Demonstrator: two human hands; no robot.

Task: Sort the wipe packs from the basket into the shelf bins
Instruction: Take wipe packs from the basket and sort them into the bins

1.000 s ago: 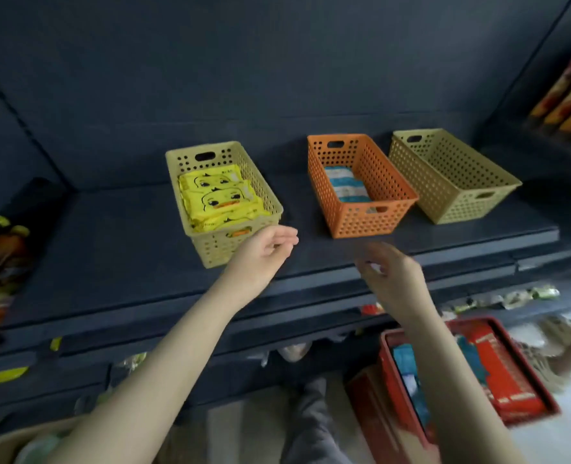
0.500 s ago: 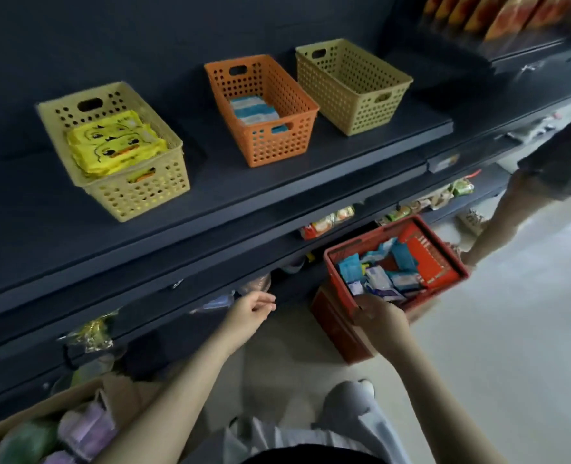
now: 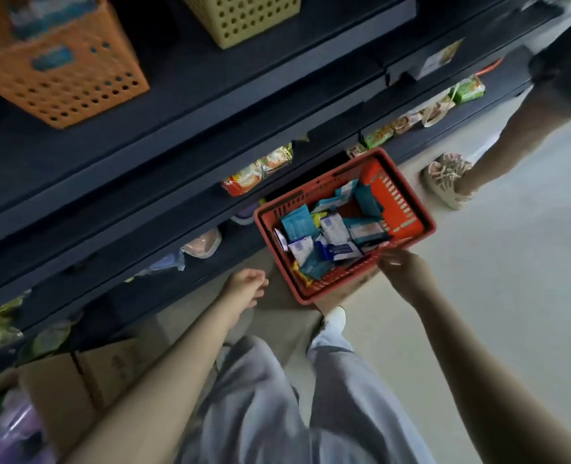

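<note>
Seen from the head camera, the step in hand looks like the pick: fetching another pack to carry up to the bins. The red basket (image 3: 331, 283) sits low beside the shelving, and the wipe packs (image 3: 327, 236) lie heaped inside it, mostly toward its near-left end, with the far-right end showing bare floor. The right hand (image 3: 404, 272) is at the basket's near rim, fingers reaching loosely apart toward the heap with nothing seen between them; blur hides whether the tips touch the rim. The left hand (image 3: 245, 284) hangs just left of the basket, fingers slack and lightly curled, empty. Next, I judge, the right hand must dip over the rim, pinch a single pack by its edge and lift it clear without dragging neighbours along. The packs are small flat pouches of glossy film in teal, white and blue, with a scrap of yellow, overlapping at odd angles, so they will likely slide and crinkle. The basket is rigid moulded plastic with slotted walls and a thick rolled rim. Up and left of the basket stand the orange bin (image 3: 60, 78) and, nearer above it, the yellow bin (image 3: 250, 18), both stiff perforated plastic on a dark matt shelf (image 3: 210, 105). Down and left of the basket is a cardboard box (image 3: 86, 373); up and right, another person's sandalled foot (image 3: 445, 179).
</note>
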